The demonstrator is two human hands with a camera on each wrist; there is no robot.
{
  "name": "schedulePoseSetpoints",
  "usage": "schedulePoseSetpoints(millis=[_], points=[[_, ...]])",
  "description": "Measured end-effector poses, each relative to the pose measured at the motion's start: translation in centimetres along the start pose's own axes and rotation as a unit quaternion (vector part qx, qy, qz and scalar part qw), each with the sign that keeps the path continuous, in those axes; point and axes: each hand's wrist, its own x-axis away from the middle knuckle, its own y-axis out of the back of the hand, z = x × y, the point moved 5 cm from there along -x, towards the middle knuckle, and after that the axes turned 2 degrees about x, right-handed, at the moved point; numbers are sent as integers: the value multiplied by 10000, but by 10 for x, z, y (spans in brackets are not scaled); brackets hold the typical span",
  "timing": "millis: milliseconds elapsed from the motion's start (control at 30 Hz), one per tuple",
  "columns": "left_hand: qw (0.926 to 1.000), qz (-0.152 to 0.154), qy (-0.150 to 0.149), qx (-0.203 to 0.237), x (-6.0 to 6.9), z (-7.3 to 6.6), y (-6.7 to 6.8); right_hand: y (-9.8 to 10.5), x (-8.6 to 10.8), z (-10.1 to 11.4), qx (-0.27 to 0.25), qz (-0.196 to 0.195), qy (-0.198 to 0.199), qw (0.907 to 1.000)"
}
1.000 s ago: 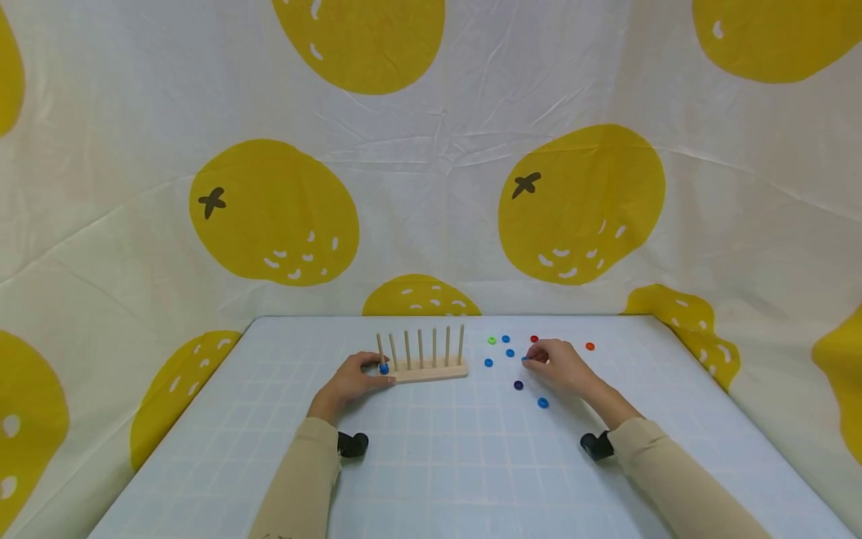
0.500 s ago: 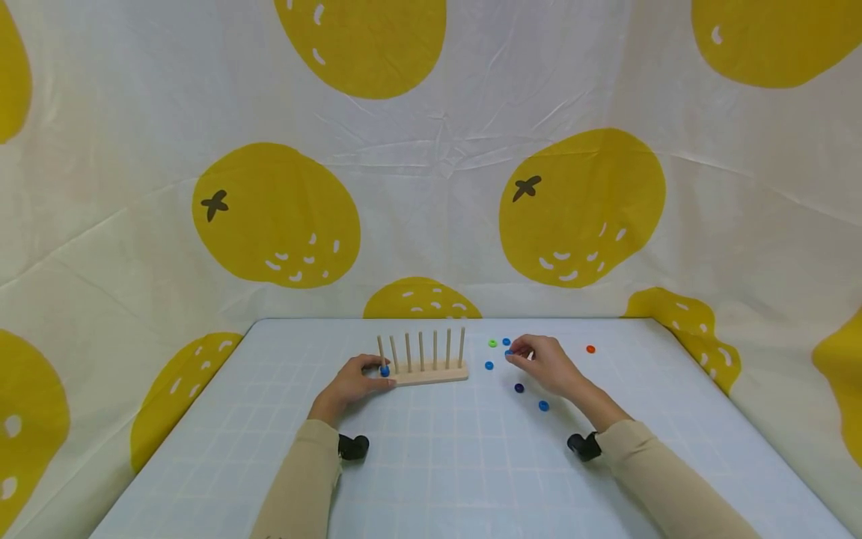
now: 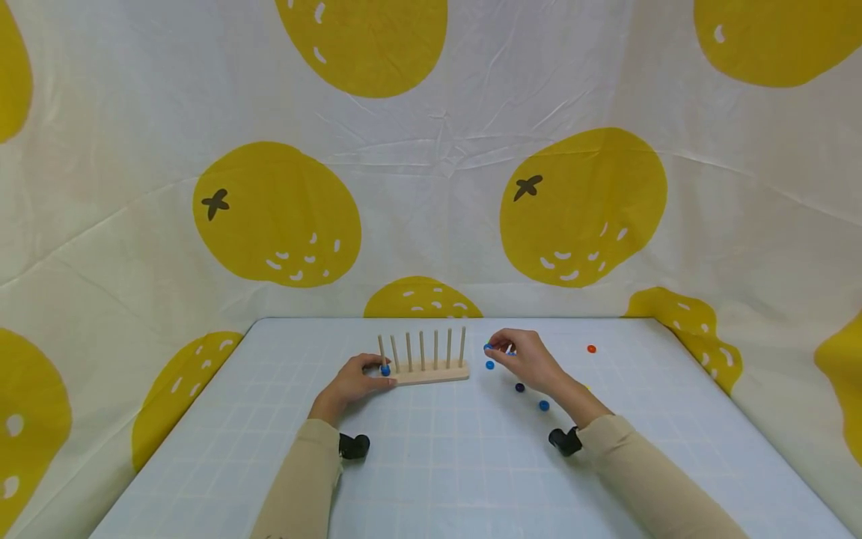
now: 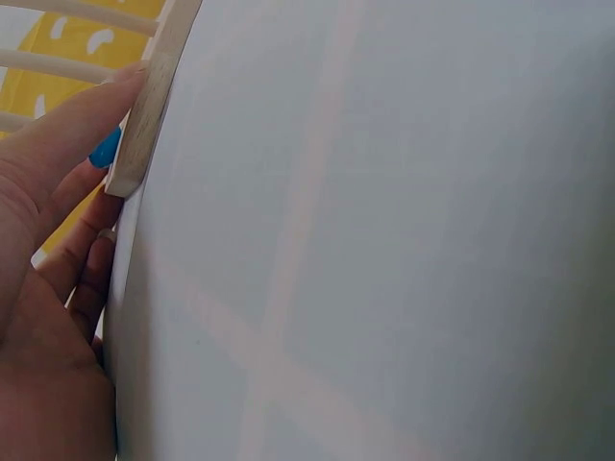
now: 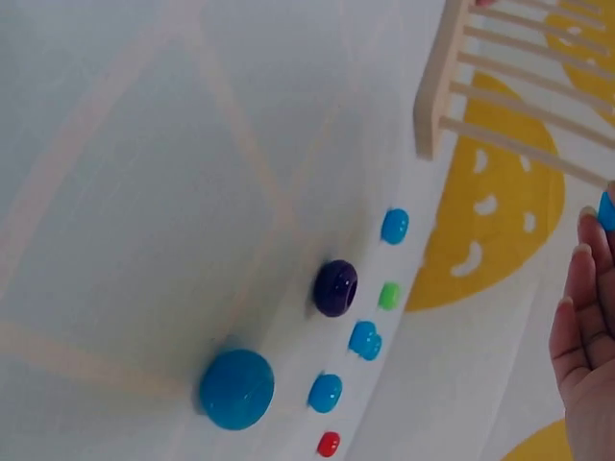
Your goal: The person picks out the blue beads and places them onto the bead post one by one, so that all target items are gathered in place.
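Observation:
The left hand (image 3: 350, 382) grips the left end of a wooden rack (image 3: 431, 373) with several upright pegs; its thumb lies along the front in the left wrist view. A blue bead (image 4: 106, 149) sits low on the leftmost peg, beside the fingers. The right hand (image 3: 528, 359) pinches a blue bead (image 3: 488, 347) between thumb and fingertips, raised right of the rack. In the right wrist view that held bead (image 5: 607, 210) shows at the edge, near the pegs, touching none that I can see.
Loose beads lie right of the rack: a dark purple one (image 3: 520, 388), a blue one (image 3: 544, 406), another blue one (image 3: 489, 365) and an orange-red one (image 3: 591, 349). The right wrist view also shows a green bead (image 5: 389, 295) and a red bead (image 5: 329, 444). A patterned cloth hangs behind.
The right hand has moved left from among the beads toward the rack, carrying a blue bead. The left hand and the rack have stayed in place.

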Motion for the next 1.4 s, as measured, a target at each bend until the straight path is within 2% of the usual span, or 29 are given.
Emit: schedulePoseSetpoints(millis=[233, 567, 967, 1400], points=[[9999, -9, -80, -67, 0, -1, 1, -9, -7, 12, -96, 10, 158, 9998], [10000, -4, -6, -47, 0, -2, 1, -20, -17, 29, -222, 34, 473, 9986], [9999, 15, -105, -90, 3, -5, 1, -33, -30, 44, -363, 149, 588, 9975], [9998, -13, -3, -206, 5, -6, 1, -53, -43, 66, -562, 422, 738, 9948]])
